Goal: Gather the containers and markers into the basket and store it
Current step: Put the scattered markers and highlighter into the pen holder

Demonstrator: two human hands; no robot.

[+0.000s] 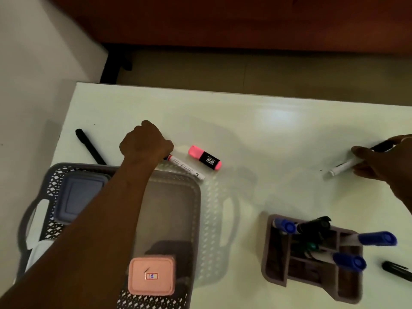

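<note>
The white marker lay on the desk at the far rim of the basket, long axis 10 to 4 o'clock. The left grip curled round its 10 o'clock end, the basket at 6 o'clock. The right grip, well apart at 3 o'clock, pinched a second marker.

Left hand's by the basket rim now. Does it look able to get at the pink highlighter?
Probably yes. The pink highlighter lies on bare table just right of the left hand, nothing between them. But that hand already grips a white marker, so it likely must drop that into the basket first.
</note>
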